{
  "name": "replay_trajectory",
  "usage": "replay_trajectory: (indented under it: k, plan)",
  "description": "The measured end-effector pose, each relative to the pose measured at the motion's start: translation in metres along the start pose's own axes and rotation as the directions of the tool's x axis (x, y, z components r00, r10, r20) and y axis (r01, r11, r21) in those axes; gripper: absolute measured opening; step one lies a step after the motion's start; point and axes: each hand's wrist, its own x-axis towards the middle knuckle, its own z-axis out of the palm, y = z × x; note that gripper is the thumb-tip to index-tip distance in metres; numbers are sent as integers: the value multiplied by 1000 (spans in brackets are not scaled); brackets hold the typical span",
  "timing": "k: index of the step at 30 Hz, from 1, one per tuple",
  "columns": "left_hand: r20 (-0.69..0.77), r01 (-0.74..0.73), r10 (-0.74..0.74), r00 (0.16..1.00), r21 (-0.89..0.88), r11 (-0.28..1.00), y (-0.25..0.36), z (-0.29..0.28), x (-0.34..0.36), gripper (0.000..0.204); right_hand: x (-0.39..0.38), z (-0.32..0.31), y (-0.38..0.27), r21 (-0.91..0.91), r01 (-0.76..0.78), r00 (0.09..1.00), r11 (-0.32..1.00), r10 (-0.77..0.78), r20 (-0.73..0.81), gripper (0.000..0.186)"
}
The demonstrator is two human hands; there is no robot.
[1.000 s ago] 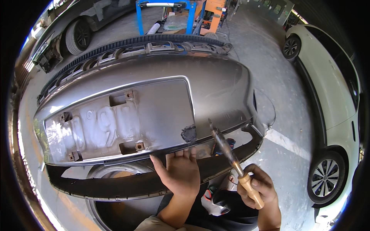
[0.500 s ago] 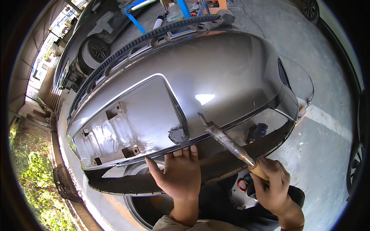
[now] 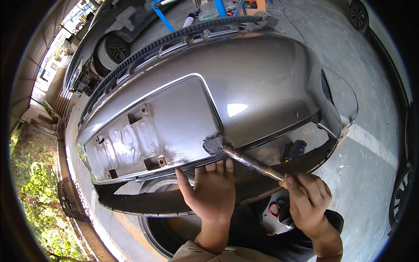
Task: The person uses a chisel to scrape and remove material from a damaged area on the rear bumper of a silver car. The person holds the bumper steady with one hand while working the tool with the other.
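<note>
A grey car bumper cover [image 3: 262,78] lies across the view in front of me. Near the corner of its recessed panel is a rough, dark, melted-looking patch [image 3: 212,144]. My right hand [image 3: 309,203] grips the wooden handle of a large soldering iron [image 3: 253,162], whose worn metal barrel points up and left. The iron's tip end meets the patch's right side. Below the patch, my left hand [image 3: 211,192] lies palm up with fingers stretched out and thumb spread. Its fingertips reach the bumper's lower edge; they hold nothing that I can see.
A tire [image 3: 152,238] lies under the bumper's near side. Through the bumper's lower opening a dark blue power tool [image 3: 293,150] shows on the floor. Red-handled scissors or pliers [image 3: 274,210] lie beside my legs. Beyond stand a blue frame [image 3: 162,17] and a car wheel [image 3: 114,51].
The soldering iron's tip has moved down and left, from above the bumper surface onto the dark patch. My left hand still rests at the lower edge. The whole view has shifted slightly.
</note>
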Motion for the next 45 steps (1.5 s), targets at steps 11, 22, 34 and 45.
replay_trajectory:
  k: [11, 22, 34, 45]
  plan:
    - [89, 14, -20, 996, 67, 998, 3, -10, 1, 61, -4, -4, -1, 56, -48, 999, 997, 46, 25, 39]
    - [-20, -17, 18, 1000, 12, 1000, -1, 0, 1, 64, -1, -8, -8, 444, -261, 965, 857, 235, 115, 43]
    - [60, -6, 1, 998, 96, 995, 1, -7, 1, 63, -8, -6, -5, 439, -279, 960, 854, 265, 93, 42]
    - [101, 5, -14, 995, 84, 996, 3, -7, 1, 62, -6, -6, -6, 582, -449, 893, 678, 369, 259, 45]
